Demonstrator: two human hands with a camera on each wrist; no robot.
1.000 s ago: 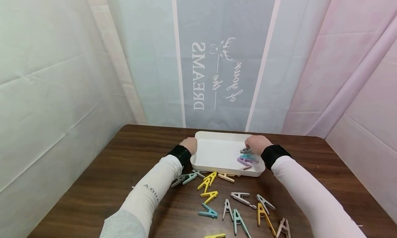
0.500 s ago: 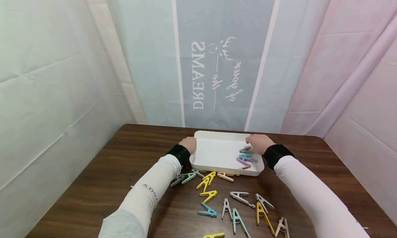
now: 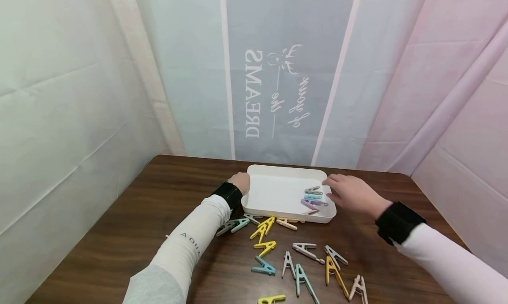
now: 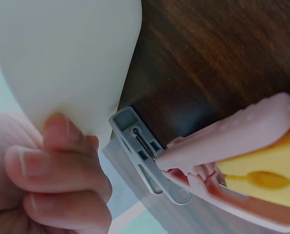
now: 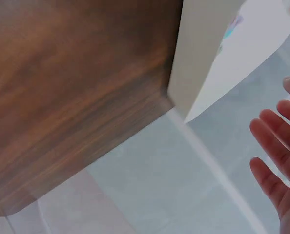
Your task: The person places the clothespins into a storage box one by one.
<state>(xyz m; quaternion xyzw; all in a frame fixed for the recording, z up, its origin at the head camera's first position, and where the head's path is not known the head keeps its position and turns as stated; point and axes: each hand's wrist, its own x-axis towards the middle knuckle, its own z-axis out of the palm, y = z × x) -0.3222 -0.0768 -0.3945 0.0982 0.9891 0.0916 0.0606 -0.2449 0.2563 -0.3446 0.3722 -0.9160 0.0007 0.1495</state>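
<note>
My left hand (image 3: 240, 183) grips the left rim of a shallow white tray (image 3: 274, 190), its fingers curled at the edge in the left wrist view. Inside the tray, toward its right end, lie a grey clothespin (image 3: 313, 190), a light blue clothespin (image 3: 312, 197) and a purple clothespin (image 3: 309, 204). Beside the right rim, my right hand (image 3: 353, 194) hovers with nothing in it. Its fingers (image 5: 274, 141) are spread and relaxed in the right wrist view. Close to the left hand, a grey clothespin (image 4: 147, 156) and a pink clothespin (image 4: 228, 134) lie on the table.
Several more clothespins are scattered in front of the tray on the dark wooden table (image 3: 178, 185), among them a yellow one (image 3: 265, 247), a blue one (image 3: 263, 266) and an orange one (image 3: 335, 275). A printed curtain (image 3: 198, 75) hangs behind the table.
My right hand has moved from over the tray's right end outward to the right, its fingers opening out. The grey clothespin there now shows fully. My left hand stays at the rim.
</note>
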